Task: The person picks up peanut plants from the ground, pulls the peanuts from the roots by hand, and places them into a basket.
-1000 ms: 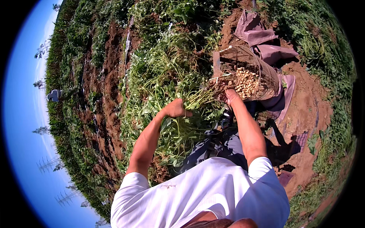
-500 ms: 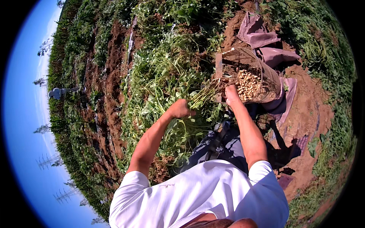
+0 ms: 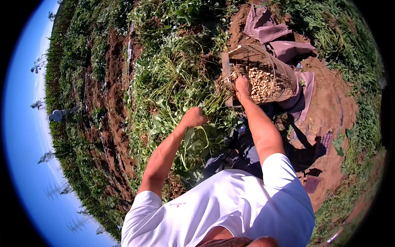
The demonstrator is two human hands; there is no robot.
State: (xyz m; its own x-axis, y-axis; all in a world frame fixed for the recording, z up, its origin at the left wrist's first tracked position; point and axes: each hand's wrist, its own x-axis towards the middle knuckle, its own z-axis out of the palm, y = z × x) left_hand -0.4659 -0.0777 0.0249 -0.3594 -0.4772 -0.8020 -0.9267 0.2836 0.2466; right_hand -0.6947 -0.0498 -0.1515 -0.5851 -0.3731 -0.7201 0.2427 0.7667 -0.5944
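left hand (image 3: 193,117) clenched round a bundle of green stems (image 3: 214,103) – the peanut plant, roots end pointing toward the woven basket (image 3: 284,78). right hand (image 3: 242,87) at the root end, right beside the basket rim; fingers curled in among the roots, whether they pinch a pod cannot be told. pale peanuts (image 3: 263,82) lie heaped in the basket, just beyond the right fingers. uprooted plants (image 3: 173,82) are piled past the left fingers. judgement: keep the stems gripped firm and steady, hold the roots over the basket mouth – pods stripped there drop in, not onto soil.
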